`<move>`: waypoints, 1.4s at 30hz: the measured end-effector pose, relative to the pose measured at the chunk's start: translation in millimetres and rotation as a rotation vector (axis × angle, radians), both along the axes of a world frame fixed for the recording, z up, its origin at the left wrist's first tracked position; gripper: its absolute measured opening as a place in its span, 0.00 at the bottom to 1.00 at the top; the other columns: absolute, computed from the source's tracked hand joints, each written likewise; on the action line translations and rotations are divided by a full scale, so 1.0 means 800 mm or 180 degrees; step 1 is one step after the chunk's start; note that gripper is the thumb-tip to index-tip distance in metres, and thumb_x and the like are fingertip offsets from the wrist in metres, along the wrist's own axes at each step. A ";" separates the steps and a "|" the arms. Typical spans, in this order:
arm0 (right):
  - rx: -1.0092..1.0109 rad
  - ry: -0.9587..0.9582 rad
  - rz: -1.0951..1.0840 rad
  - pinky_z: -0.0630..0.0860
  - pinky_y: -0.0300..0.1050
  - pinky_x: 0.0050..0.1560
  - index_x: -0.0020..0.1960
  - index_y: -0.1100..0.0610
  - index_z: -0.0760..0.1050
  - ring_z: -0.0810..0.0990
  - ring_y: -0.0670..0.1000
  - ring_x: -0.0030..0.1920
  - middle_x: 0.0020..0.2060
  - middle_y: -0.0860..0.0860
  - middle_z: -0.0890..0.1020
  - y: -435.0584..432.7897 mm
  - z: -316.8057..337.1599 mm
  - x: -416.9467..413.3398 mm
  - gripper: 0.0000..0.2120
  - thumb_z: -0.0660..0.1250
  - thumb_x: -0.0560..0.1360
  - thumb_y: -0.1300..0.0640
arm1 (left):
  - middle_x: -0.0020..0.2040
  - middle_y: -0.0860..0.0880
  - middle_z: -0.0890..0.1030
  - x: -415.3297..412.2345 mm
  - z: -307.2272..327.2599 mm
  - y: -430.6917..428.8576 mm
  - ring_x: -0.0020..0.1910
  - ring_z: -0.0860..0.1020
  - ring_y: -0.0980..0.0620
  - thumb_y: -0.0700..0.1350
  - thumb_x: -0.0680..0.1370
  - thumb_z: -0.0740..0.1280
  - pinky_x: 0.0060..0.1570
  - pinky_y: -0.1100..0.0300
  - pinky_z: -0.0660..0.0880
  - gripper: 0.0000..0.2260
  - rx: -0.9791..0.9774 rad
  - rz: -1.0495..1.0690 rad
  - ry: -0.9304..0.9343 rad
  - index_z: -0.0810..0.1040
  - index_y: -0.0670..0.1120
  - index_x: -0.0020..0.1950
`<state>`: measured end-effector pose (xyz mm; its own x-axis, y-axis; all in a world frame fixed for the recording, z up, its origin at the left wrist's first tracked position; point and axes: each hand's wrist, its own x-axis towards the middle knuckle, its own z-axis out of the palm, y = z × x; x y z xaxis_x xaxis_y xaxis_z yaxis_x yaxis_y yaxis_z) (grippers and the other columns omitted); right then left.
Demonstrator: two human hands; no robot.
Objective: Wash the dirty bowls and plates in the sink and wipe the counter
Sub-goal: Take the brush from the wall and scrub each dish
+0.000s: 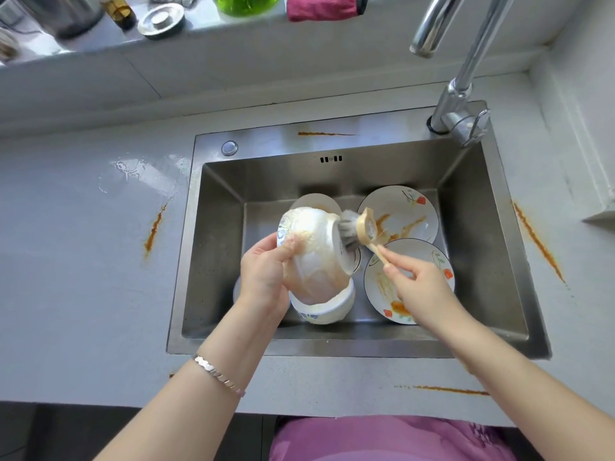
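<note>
My left hand [263, 274] grips the sudsy white ceramic bowl [316, 257] over the stainless steel sink [332, 347]. My right hand [419, 287] pinches the wooden-handled bristle brush [359, 229], scrubbing the bowl's base. I judge it early: two sauce-smeared floral plates [404, 207], another white bowl [324, 307] and the orange-streaked grey tabletop [83, 261] remain.

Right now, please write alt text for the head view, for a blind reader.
Over a sink, a left hand holds a soapy bowl while the right hand scrubs its base with a brush. Two stained plates lie below; orange streaks mark the counter.
</note>
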<state>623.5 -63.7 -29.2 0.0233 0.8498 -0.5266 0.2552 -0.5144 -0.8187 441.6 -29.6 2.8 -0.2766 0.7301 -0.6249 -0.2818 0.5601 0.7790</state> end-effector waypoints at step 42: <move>-0.0881 -0.0628 0.0455 0.64 0.27 0.29 0.60 0.39 0.70 0.73 0.33 0.27 0.20 0.32 0.70 0.054 -0.080 -0.032 0.16 0.59 0.79 0.58 | 0.72 0.44 0.68 -0.189 -0.255 0.077 0.70 0.66 0.47 0.41 0.79 0.61 0.65 0.60 0.62 0.22 -0.1407 -0.3548 0.2661 0.63 0.42 0.73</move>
<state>597.7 -20.4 -93.1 0.0387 0.6778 -0.7342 0.4797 -0.6572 -0.5814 290.3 31.7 -201.2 -0.0955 0.5997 -0.7945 0.8876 0.4126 0.2047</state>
